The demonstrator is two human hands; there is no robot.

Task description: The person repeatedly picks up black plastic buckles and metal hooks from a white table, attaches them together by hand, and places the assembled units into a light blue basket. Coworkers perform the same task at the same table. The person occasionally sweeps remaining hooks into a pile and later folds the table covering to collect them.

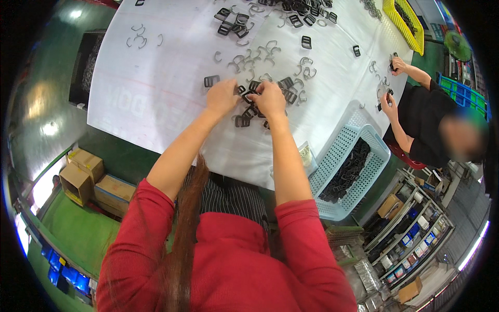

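Note:
Both my hands work over a small pile of black slide buckles (250,112) near the table's front edge. My left hand (222,98) is closed, with a black buckle (240,90) at its fingertips. My right hand (270,99) is closed in a pinch just beside it, its fingertips over the pile; what they grip is too small to make out. A single black buckle (211,81) lies beyond my left hand. Several silver-grey open metal rings (249,58) lie scattered past the pile, and a few more rings (301,97) rest to its right.
A light blue basket (381,151) of black parts stands at the table's right edge. Across the white table (156,78), a large heap of buckles (299,8) lies at the far side, near a yellow basket (387,8). A co-worker (421,109) handles similar parts at the right.

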